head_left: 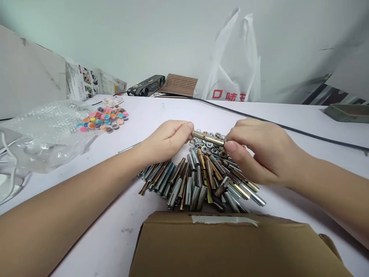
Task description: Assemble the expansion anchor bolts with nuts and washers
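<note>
On my feed the left hand (168,140) and the right hand (259,154) meet at the middle of the view, each pinching one end of a brass sleeve (208,138). The fingers of both hands are closed narrow on it, left thumb and forefinger at the 9 o'clock end and right thumb and forefinger at the 3 o'clock end. Held that way it lies nearly level, tipped slightly down toward 3 o'clock and lifted clear of the desk (155,111). I read that as a grip that keeps the whole barrel in sight and free to turn.

Right beneath it lies a scatter of nuts and washers (205,147). Toward 6 o'clock a pile of metal sleeves (190,184) fans out, silver and brass mixed, within easy reach of either hand.

Room is tight at 6 o'clock, where a cardboard box (230,246) sits just beside the pile, its taped edge close to the sleeve ends. At 10 o'clock, coloured caps (103,117) rest by a sheet of bubble wrap (43,127), well apart from the hands. A black cable (288,130) runs from 12 toward 3 o'clock behind the right hand. Bare desk opens at 8 o'clock beside the left forearm, and again between the hands and the white plastic bag (233,73) at 12 o'clock.
</note>
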The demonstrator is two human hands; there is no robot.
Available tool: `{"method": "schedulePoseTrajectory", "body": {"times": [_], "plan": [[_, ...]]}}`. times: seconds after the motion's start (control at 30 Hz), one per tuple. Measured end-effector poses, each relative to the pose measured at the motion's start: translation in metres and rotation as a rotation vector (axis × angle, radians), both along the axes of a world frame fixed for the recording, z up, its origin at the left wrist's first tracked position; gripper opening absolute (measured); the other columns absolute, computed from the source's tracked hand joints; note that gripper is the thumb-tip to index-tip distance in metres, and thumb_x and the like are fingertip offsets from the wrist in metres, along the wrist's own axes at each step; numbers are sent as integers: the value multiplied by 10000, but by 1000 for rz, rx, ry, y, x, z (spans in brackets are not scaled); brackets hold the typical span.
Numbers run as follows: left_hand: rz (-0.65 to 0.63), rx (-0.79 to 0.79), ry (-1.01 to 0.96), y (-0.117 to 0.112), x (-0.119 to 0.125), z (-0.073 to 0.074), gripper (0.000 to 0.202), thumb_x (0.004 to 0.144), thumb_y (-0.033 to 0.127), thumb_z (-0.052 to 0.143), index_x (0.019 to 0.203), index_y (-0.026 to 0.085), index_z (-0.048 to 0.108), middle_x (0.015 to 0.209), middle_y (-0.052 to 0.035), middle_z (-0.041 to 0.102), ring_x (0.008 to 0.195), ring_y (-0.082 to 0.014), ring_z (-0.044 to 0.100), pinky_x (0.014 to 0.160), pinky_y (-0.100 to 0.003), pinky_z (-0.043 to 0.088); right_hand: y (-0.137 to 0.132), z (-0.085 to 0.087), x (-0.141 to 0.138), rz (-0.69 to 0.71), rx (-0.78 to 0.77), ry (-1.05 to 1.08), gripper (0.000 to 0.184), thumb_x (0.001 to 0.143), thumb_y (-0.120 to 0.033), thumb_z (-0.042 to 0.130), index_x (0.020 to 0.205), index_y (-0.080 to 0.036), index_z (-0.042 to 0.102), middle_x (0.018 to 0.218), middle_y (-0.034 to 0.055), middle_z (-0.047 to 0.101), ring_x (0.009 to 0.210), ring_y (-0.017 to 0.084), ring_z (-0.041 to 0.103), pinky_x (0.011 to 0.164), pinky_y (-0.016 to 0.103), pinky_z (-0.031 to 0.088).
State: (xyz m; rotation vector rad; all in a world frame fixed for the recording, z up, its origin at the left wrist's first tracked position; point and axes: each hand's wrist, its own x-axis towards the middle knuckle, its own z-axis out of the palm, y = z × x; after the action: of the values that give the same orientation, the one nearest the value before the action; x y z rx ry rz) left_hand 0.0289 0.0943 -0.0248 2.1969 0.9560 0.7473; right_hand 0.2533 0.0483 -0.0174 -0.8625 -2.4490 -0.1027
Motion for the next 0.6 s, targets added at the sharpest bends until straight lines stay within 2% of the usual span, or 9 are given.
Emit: {"method": "schedulePoseTrajectory", "body": {"times": [0.07,0.17,0.3,0.4,0.47,0.6], "plan": [[20,33,0,1,0,-1,402,969,369,321,628,180,418,587,28,384,564,-108,369,560,-266,315,7,-3,5,112,89,-66,193,898,-307,464,733,-207,479,617,30,466,613,175,389,615,339,340],[54,109,23,0,0,-2,436,968,411,322,604,184,397,556,31,354,523,-103,339,521,-275,281,15,-8,11,168,193,-131,115,879,-289,509,805,-201,510,693,48,518,676,193,426,663,349,368],[63,294,33,-3,0,1,452,975,393,314,571,191,336,527,37,305,497,-94,308,506,-276,257,18,-15,13,111,322,-156,87,866,-250,497,792,-204,496,681,50,504,675,197,410,649,351,348],[53,441,54,-6,-1,5,421,973,327,312,573,195,315,515,41,297,487,-93,294,511,-281,252,12,-19,9,54,325,-85,138,860,-235,473,729,-212,433,619,25,430,632,182,367,615,346,306],[40,486,74,-8,-1,8,415,973,315,296,575,199,305,509,42,298,478,-93,291,511,-284,255,4,-18,4,19,204,14,225,891,-237,418,674,-219,360,577,2,370,578,159,340,587,333,298],[-30,496,136,-11,-1,13,415,972,298,274,569,204,295,486,42,297,455,-95,280,505,-293,250,-9,-7,-9,-151,-324,279,383,980,-270,249,600,-225,227,495,-30,256,427,109,269,436,285,255]]}}
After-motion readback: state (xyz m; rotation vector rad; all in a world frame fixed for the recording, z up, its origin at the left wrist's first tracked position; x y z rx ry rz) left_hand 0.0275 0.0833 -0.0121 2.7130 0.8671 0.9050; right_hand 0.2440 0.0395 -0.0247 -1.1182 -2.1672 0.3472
